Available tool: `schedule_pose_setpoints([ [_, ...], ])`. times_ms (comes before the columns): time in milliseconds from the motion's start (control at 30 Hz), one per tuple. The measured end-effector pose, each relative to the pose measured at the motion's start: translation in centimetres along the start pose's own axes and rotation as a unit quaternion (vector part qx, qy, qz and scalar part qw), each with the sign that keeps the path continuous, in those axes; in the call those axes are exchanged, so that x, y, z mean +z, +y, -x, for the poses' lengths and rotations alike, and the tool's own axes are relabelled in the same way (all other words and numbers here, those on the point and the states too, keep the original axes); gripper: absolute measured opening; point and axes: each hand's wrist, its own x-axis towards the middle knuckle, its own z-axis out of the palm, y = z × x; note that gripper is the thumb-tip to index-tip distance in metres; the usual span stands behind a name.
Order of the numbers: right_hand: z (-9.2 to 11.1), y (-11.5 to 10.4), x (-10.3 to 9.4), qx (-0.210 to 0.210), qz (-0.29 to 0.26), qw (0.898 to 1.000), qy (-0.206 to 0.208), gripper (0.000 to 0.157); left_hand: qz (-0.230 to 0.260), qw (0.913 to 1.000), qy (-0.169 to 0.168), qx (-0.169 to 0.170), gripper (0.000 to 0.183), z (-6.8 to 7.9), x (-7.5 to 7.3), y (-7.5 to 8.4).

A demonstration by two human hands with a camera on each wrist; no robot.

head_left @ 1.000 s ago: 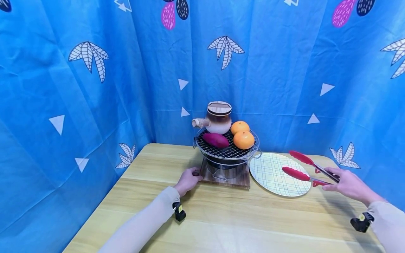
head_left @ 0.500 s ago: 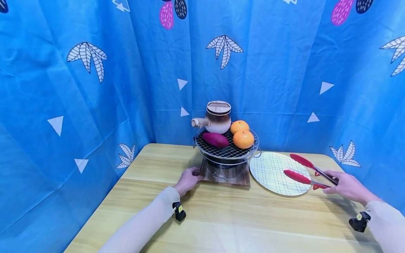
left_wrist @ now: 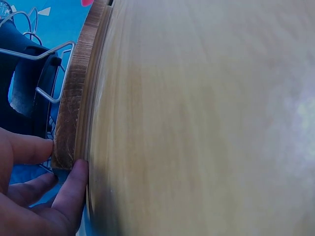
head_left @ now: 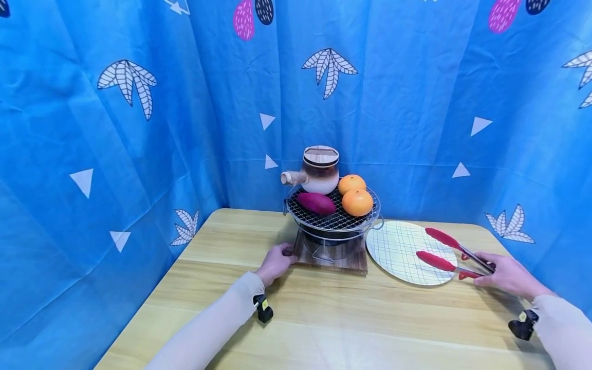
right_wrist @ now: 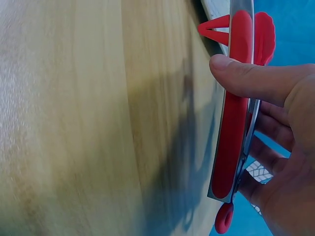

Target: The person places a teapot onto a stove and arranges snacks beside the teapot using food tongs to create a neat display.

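Note:
My left hand (head_left: 276, 263) pinches the left front corner of the dark wooden board (left_wrist: 78, 93), the thumb on one side and a finger along its edge. On this board stands a small round grill (head_left: 339, 222) with a wire mesh. It bears a purple sweet potato (head_left: 317, 203), two orange fruits (head_left: 357, 202) and a clay teapot (head_left: 320, 174) with a wooden lid and side handle. My right hand (head_left: 509, 277) grips red-tipped tongs (right_wrist: 234, 128) by the handles, thumb on one arm and fingers round the other. Their tips are spread apart above a plate's right side.
The pale checked plate (head_left: 402, 252) lies on the wooden table (head_left: 333, 324), right beside the grill. A blue patterned curtain (head_left: 393, 103) hangs close behind the table and along both sides. The tongs' shadow falls on the tabletop.
My right hand has lowered slightly, and the tongs have shifted a little down and right over the plate. The left hand keeps its place at the board's corner.

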Motion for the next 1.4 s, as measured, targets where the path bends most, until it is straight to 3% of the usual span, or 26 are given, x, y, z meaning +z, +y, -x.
schedule_pose_setpoints([
  [333, -0.27, 0.52, 0.48, -0.02, 0.008, 1.0, 0.007, 0.095, 0.0, 1.0, 0.004, 0.001, 0.049, 0.25, -0.01, 0.35],
  [1000, -0.94, 0.49, 0.46, 0.005, 0.014, 1.0, -0.014, 0.098, -0.005, 1.0, 0.007, 0.0, 0.05, 0.34, 0.05, 0.51],
  [1400, -0.95, 0.42, 0.96, -0.013, 0.001, 1.0, -0.006, 0.098, -0.01, 0.9999, 0.004, -0.009, 0.051, 0.13, 0.06, 0.26],
])
